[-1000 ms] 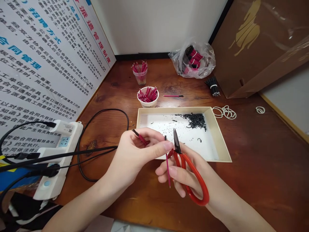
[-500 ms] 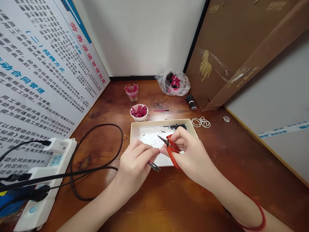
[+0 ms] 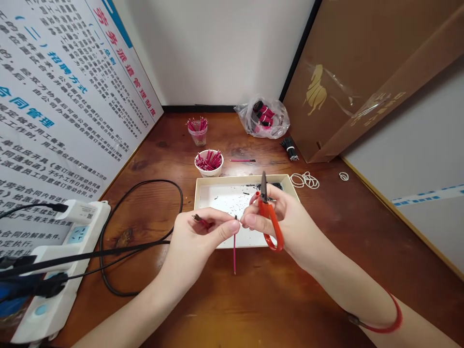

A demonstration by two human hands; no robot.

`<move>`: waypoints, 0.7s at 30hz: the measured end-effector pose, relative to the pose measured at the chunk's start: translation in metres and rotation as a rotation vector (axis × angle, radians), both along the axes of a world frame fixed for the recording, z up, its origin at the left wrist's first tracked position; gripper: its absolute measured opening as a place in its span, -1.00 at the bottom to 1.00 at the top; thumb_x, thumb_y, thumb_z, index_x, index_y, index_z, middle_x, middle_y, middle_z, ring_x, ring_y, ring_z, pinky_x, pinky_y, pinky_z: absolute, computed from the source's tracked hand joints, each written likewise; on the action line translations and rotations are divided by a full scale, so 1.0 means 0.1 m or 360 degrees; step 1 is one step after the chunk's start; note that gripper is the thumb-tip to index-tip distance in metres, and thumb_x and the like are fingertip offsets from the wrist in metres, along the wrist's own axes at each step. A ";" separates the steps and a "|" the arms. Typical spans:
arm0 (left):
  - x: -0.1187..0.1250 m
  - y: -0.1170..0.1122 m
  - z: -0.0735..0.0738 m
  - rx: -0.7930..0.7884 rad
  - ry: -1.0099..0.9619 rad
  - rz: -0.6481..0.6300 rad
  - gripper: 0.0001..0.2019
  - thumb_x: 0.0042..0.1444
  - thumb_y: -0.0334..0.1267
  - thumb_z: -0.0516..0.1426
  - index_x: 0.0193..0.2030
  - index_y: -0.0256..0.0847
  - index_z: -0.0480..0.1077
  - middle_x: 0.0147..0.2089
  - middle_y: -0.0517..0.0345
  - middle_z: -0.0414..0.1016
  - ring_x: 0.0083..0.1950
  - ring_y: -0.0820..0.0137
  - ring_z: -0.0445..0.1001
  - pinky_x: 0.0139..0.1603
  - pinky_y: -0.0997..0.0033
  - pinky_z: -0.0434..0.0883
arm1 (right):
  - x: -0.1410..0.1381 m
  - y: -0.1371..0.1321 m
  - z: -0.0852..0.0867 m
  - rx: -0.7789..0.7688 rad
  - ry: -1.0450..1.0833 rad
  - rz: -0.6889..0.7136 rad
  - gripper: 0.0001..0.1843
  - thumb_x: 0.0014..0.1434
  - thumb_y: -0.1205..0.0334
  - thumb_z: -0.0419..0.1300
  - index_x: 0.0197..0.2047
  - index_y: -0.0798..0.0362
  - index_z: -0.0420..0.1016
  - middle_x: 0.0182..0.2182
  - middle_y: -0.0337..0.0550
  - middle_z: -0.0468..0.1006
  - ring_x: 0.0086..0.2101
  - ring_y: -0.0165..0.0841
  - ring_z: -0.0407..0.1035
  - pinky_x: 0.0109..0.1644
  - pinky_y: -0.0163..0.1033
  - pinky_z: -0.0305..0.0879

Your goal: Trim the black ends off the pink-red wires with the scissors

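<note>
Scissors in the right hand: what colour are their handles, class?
The scissors' handles are orange-red; the head view shows them best.

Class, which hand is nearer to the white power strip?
Left. Between the left hand and the power strip lies the looped black cable; the right hand, holding scissors, is farther, beyond the left hand.

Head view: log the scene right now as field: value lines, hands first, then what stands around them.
left hand: pinches a red wire near its black upper end
left palm: more wires, count unclear
right hand: holds orange-handled scissors, blades pointing up in the picture
open box: behind the hands in view, black scraps inside
white cup: beyond the box, filled with red wires
clear cup: beyond the white cup, also holding red wires
plastic bag: far side of the table, bundled wires inside
</note>
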State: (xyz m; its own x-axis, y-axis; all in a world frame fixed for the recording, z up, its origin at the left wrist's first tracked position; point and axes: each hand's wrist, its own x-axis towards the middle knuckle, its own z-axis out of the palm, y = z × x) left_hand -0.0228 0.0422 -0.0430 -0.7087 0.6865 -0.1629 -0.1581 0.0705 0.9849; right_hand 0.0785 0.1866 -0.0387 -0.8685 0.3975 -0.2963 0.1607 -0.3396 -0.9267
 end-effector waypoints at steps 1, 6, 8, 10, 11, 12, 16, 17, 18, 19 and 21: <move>0.00 0.00 0.00 0.0048 -0.0206 -0.0009 -0.87 -0.14 -0.28 0.45 -0.52 -0.17 0.60 -0.51 0.20 0.58 -0.44 0.46 0.45 -0.38 0.50 0.38 | -0.01 -0.02 0.02 0.0032 -0.0001 -0.0042 -0.44 -0.21 0.19 0.58 -0.35 -0.02 0.25 -0.49 -0.37 0.55 -0.44 -0.43 0.43 -0.28 -0.26 0.37; 0.01 -0.01 0.04 0.0114 -0.0655 -0.0091 -0.79 -0.16 -0.18 0.47 -0.56 -0.16 0.58 -0.52 0.23 0.57 -0.36 0.48 0.49 -0.24 0.53 0.42 | -0.05 -0.08 0.05 0.0091 0.0030 -0.0045 -0.44 -0.25 0.20 0.60 -0.38 -0.04 0.27 -0.48 -0.30 0.62 -0.44 -0.36 0.48 -0.31 -0.24 0.42; 0.01 -0.03 0.07 0.0125 -0.0719 -0.0103 -0.81 -0.17 -0.20 0.48 -0.56 -0.15 0.58 -0.52 0.25 0.57 -0.35 0.50 0.49 -0.22 0.55 0.40 | -0.07 -0.09 0.06 0.0050 0.0073 -0.0014 -0.45 -0.26 0.20 0.60 -0.42 -0.04 0.27 -0.52 -0.33 0.61 -0.47 -0.38 0.47 -0.34 -0.26 0.43; 0.02 -0.05 0.09 0.0137 -0.0748 -0.0099 -0.83 -0.17 -0.24 0.48 -0.57 -0.14 0.59 -0.54 0.28 0.54 -0.38 0.54 0.46 -0.27 0.59 0.37 | -0.10 -0.10 0.09 -0.0024 0.0097 0.0018 -0.45 -0.28 0.22 0.61 -0.46 -0.03 0.27 -0.52 -0.35 0.60 -0.47 -0.39 0.48 -0.35 -0.27 0.46; 0.02 -0.05 0.09 0.0143 -0.0748 -0.0097 -0.83 -0.16 -0.26 0.47 -0.58 -0.14 0.58 -0.56 0.29 0.52 -0.40 0.55 0.43 -0.30 0.60 0.35 | -0.11 -0.10 0.10 -0.0066 0.0094 0.0030 -0.44 -0.30 0.23 0.62 -0.47 -0.03 0.26 -0.53 -0.36 0.60 -0.47 -0.39 0.49 -0.35 -0.28 0.47; 0.02 -0.06 0.10 0.0147 -0.0745 -0.0096 -0.84 -0.15 -0.28 0.46 -0.58 -0.14 0.58 -0.57 0.30 0.51 -0.41 0.57 0.41 -0.31 0.61 0.33 | -0.12 -0.10 0.11 -0.0106 0.0088 0.0035 -0.43 -0.32 0.24 0.62 -0.48 -0.02 0.25 -0.53 -0.36 0.60 -0.47 -0.38 0.50 -0.35 -0.28 0.48; 0.00 -0.06 0.10 0.0138 -0.0754 -0.0107 -0.85 -0.16 -0.35 0.44 -0.59 -0.14 0.58 -0.55 0.29 0.53 -0.41 0.56 0.42 -0.28 0.58 0.33 | -0.15 -0.11 0.13 -0.0239 0.0090 0.0036 -0.41 -0.36 0.32 0.63 -0.49 -0.02 0.24 -0.53 -0.39 0.62 -0.48 -0.42 0.51 -0.40 -0.36 0.47; 0.00 -0.06 0.10 0.0135 -0.0756 -0.0109 -0.85 -0.16 -0.35 0.44 -0.59 -0.13 0.58 -0.54 0.28 0.55 -0.39 0.55 0.44 -0.26 0.56 0.34 | -0.15 -0.12 0.14 -0.0258 0.0101 0.0045 -0.41 -0.36 0.34 0.62 -0.49 -0.01 0.25 -0.53 -0.40 0.62 -0.49 -0.44 0.50 -0.42 -0.38 0.45; -0.01 -0.06 0.10 0.0135 -0.0747 -0.0112 -0.86 -0.14 -0.34 0.43 -0.59 -0.13 0.58 -0.53 0.27 0.56 -0.38 0.53 0.46 -0.24 0.55 0.35 | -0.16 -0.12 0.14 -0.0270 0.0104 0.0054 -0.42 -0.35 0.35 0.62 -0.49 -0.01 0.25 -0.53 -0.39 0.63 -0.49 -0.45 0.50 -0.44 -0.40 0.44; -0.01 -0.06 0.09 0.0132 -0.0730 -0.0111 -0.86 -0.14 -0.34 0.43 -0.58 -0.13 0.58 -0.52 0.26 0.57 -0.37 0.52 0.46 -0.23 0.54 0.35 | -0.16 -0.12 0.14 -0.0272 0.0106 0.0058 -0.42 -0.35 0.36 0.62 -0.49 -0.01 0.25 -0.52 -0.39 0.63 -0.50 -0.46 0.50 -0.46 -0.41 0.42; -0.02 -0.06 0.08 0.0128 -0.0687 -0.0110 -0.85 -0.14 -0.33 0.44 -0.58 -0.15 0.57 -0.53 0.27 0.55 -0.40 0.53 0.44 -0.26 0.54 0.34 | -0.16 -0.12 0.14 -0.0247 0.0096 0.0063 -0.44 -0.35 0.35 0.62 -0.49 -0.01 0.27 -0.52 -0.38 0.63 -0.51 -0.45 0.49 -0.49 -0.41 0.40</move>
